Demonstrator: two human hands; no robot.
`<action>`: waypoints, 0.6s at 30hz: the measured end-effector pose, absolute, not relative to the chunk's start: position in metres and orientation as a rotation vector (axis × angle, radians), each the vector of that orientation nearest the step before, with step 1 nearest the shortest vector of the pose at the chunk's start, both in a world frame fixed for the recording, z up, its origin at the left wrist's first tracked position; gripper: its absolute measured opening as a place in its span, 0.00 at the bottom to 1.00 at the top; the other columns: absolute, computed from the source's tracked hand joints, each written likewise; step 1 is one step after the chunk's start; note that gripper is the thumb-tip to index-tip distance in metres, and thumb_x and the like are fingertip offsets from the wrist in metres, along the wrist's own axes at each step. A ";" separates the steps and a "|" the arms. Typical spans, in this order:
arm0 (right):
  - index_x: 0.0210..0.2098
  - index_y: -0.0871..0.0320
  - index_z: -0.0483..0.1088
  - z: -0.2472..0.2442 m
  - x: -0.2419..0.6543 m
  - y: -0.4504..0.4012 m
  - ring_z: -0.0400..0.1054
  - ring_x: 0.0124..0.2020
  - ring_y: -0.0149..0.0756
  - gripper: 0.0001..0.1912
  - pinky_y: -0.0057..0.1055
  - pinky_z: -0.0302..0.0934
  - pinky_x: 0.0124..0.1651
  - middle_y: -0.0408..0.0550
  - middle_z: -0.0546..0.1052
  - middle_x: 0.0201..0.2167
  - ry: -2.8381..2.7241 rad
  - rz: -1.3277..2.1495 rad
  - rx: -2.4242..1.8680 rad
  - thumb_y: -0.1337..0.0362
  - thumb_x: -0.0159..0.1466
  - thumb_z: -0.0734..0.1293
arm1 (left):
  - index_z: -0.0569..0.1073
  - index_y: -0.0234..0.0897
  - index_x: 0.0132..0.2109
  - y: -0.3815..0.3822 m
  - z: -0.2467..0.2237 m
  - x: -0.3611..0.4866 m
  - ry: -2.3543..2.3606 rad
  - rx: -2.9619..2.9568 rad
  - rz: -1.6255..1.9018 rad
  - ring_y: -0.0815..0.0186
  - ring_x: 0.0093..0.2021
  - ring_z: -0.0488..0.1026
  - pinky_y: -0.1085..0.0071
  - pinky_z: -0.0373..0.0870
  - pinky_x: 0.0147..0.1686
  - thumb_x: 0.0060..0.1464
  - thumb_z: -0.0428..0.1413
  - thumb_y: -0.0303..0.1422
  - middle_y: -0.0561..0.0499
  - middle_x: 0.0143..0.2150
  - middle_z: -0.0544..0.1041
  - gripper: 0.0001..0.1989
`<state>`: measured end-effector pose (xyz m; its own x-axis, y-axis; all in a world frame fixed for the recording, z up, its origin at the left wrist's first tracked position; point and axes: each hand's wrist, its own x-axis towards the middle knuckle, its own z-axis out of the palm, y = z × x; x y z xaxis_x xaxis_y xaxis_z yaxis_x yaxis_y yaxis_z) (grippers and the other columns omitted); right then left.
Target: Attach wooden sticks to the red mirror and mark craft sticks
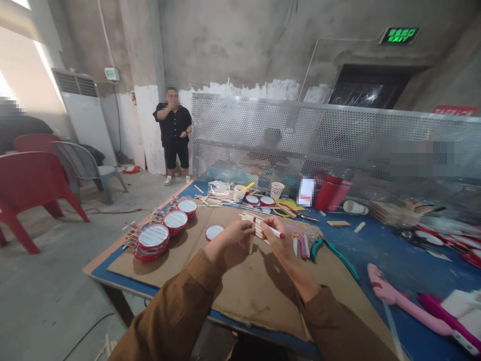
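1. Craft stick (251, 245), long axis near vertical in our view, points its red tip up, over the cardboard sheet (244, 293).
2. Our left hand (237, 234) pinches it between fingertips; our right hand (278, 243) has its fingers closed around a slanted marker (276, 232), red end rightward.
3. Fingers hide part of the stick and the marker's left end; we cannot tell whether they touch.
4. Below the red, we see pale, flat wood.

At the centre of the frame, the left hand (236, 237) pinches a wooden stick (251, 245) while the right hand (279, 246) grips a marker (277, 232), above brown cardboard (255, 296) on the table (349, 245). Red-rimmed discs (153, 236) stand stacked left of centre, a pink tool (398, 299) lies lower right, and a person in black (174, 125) stands upper left.
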<state>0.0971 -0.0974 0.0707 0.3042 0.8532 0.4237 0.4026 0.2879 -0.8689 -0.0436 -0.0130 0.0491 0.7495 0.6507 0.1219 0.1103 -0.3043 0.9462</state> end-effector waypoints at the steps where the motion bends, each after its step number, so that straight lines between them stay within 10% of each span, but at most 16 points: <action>1: 0.29 0.56 0.68 0.071 0.097 -0.097 0.65 0.21 0.33 0.16 0.29 0.61 0.26 0.43 0.71 0.21 -1.298 0.459 -1.320 0.48 0.55 0.66 | 0.64 0.38 0.26 -0.013 0.049 -0.043 0.592 1.834 0.605 0.73 0.17 0.63 0.76 0.59 0.19 0.58 0.52 0.37 0.56 0.16 0.65 0.14; 18: 0.30 0.56 0.67 0.068 0.100 -0.095 0.65 0.21 0.31 0.15 0.29 0.61 0.26 0.41 0.71 0.21 -1.272 0.445 -1.237 0.50 0.57 0.67 | 0.66 0.36 0.29 -0.010 0.047 -0.042 0.587 1.834 0.582 0.73 0.17 0.64 0.76 0.61 0.20 0.57 0.54 0.41 0.57 0.17 0.66 0.14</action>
<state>0.1004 -0.0946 0.0677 0.3188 0.8255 0.4656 0.3549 0.3515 -0.8663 -0.0420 -0.0102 0.0467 0.7589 0.6414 0.1122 0.1182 -0.3051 0.9450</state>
